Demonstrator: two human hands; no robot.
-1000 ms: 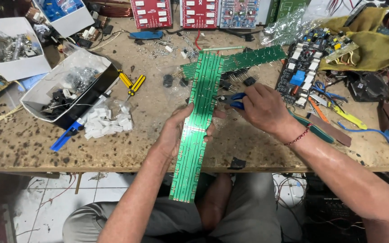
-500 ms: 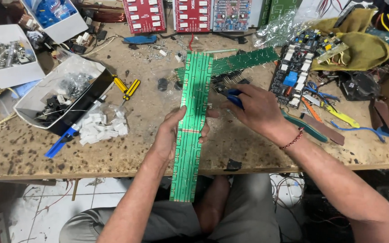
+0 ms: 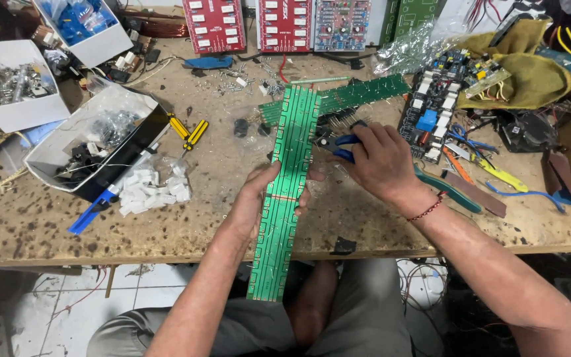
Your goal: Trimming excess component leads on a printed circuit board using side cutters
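A long narrow green circuit board (image 3: 287, 192) runs from the middle of the workbench out past its front edge toward my lap. My left hand (image 3: 262, 198) grips it from underneath at mid-length, thumb over the right edge. My right hand (image 3: 378, 162) is closed around blue-handled cutters (image 3: 338, 144), whose tip points at the board's right edge near its upper part. A second green board (image 3: 358, 92) lies crosswise behind the long one.
White boxes of metal parts (image 3: 18, 86) and dark parts (image 3: 94, 142) stand at left, beside a bag of white pieces (image 3: 150, 188) and a yellow-handled screwdriver (image 3: 193, 135). Red boards (image 3: 216, 23) line the back. A populated board (image 3: 437, 99), tools and olive cloth (image 3: 530, 69) crowd the right.
The view has shifted slightly. My right hand with the cutters has moved a little closer to the long board's right edge. My left hand keeps its grip.
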